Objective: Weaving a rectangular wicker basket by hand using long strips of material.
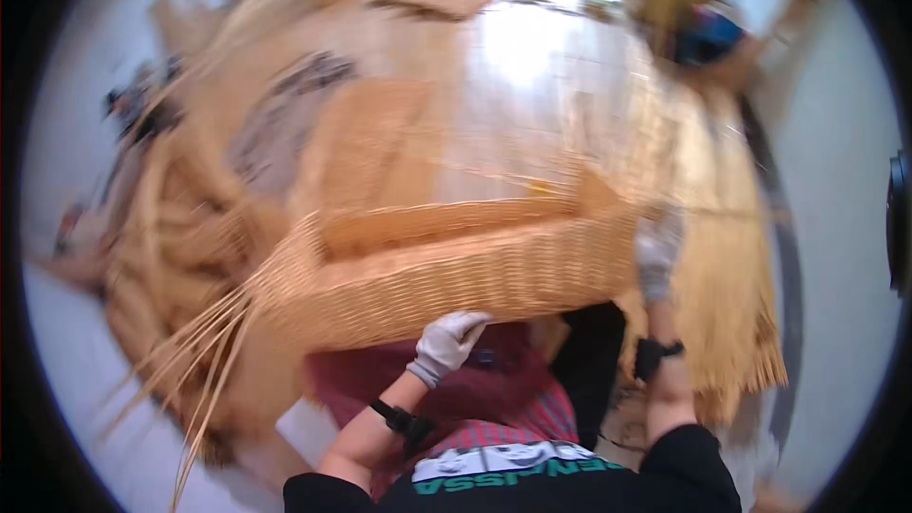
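Observation:
A long, woven, straw-coloured basket [456, 280] lies across in front of me, over my lap. Loose strands [204, 351] fan out from its left end, and its inside is open towards the far side. My left hand [446, 347], in a whitish glove, is closed at the near lower edge, thumb up against the weave; its fingertips are hidden below. At the basket's right end is my right hand [657, 242], also gloved and smeared by motion. Whether it grips the end or only touches it does not show.
To the left lies a heap of coiled woven strips [176, 237]. Long pale strips [717, 294] spread over the floor on the right. Beyond the basket is a flat woven panel [366, 147] beside a grey cloth-like piece [290, 123]. A blurred container [674, 14] stands at the far right.

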A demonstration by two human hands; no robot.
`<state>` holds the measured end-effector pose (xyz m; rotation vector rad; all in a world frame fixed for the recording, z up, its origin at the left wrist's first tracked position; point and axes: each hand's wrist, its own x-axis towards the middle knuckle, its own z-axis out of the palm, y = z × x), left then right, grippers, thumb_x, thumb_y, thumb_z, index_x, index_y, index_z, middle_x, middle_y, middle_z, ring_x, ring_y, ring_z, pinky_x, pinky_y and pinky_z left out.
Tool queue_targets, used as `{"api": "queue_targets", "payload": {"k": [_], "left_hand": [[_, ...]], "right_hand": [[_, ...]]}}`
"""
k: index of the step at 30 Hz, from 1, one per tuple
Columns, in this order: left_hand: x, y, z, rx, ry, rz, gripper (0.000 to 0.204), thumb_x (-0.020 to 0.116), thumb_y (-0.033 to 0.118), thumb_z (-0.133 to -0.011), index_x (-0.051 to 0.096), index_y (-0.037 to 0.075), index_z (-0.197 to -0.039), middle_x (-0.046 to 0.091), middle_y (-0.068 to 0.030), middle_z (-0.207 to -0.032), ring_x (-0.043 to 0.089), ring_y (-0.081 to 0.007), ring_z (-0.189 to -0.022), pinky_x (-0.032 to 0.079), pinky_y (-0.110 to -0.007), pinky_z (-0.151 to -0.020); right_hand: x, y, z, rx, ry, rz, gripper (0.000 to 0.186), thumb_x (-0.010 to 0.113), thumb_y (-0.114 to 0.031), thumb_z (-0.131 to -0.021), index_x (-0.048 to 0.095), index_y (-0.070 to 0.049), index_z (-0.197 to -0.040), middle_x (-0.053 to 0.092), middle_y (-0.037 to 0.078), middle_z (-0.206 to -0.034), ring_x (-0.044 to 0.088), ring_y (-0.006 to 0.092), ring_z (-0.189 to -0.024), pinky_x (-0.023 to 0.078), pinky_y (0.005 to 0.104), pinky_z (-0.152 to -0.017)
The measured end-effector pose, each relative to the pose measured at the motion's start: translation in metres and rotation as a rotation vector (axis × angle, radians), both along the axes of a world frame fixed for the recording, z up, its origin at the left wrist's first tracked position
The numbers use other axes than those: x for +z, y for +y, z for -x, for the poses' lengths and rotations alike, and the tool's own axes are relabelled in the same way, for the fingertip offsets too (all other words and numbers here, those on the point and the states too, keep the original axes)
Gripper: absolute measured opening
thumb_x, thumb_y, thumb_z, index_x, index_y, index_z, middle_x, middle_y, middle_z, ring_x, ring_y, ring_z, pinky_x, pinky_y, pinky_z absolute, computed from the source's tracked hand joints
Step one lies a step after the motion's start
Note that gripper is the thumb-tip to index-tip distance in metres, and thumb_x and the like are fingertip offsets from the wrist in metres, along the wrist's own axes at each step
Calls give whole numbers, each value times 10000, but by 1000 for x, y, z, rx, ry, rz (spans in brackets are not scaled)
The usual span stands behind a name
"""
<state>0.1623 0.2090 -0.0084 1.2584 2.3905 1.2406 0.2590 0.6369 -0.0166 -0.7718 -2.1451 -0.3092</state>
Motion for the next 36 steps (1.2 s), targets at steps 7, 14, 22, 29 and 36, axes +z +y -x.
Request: {"api": "queue_targets", "payload": {"k": [7, 14, 22, 29, 36], "left_hand": [[-16, -276, 41, 1228, -147, -466, 92, 641, 108, -992, 675, 47, -1052, 585, 34, -722, 520, -54, -616, 444, -234, -550], [34, -330, 103, 1287, -206, -813, 118, 731, 133, -952, 713, 71, -1050, 645, 32, -798, 557, -64, -639, 450, -239, -538], [92, -356, 53, 827, -265, -432, 386, 751, 68, -908, 654, 27, -1279, 722, -57, -971, 656, -120, -875, 541, -267, -805], [142, -309, 97, 537, 185, -296, 608, 692, 46, -936, 462, 62, -1499, 722, -56, -923, 656, -97, -861, 533, -272, -935], [94, -345, 162, 642, -308, -1034, 393, 482, 196, -1076, 491, 9, -1421, 430, 42, -560, 441, -82, -489, 571, -420, -960]], "right_hand": [[31, -294, 79, 801, 201, 885, 386, 657, 35, -882, 676, -101, -1243, 601, 104, -1334, 601, 312, -1209, 532, 366, -968], [82, -524, 117, 2069, -741, 805, 282, 649, -140, -879, 695, -132, -1157, 678, 140, -1152, 624, 335, -1141, 519, 441, -959], [141, -650, 130, 2223, -357, 488, 309, 733, -297, -784, 708, -117, -1034, 676, 101, -947, 664, 334, -976, 525, 454, -944], [137, -635, 113, 2287, -308, 538, 264, 739, -316, -766, 672, -63, -798, 683, 157, -812, 696, 338, -835, 554, 441, -674], [156, -513, 160, 1712, -661, 1156, 200, 614, -279, -896, 608, -94, -823, 594, 91, -713, 607, 276, -678, 528, 425, -704]]}}
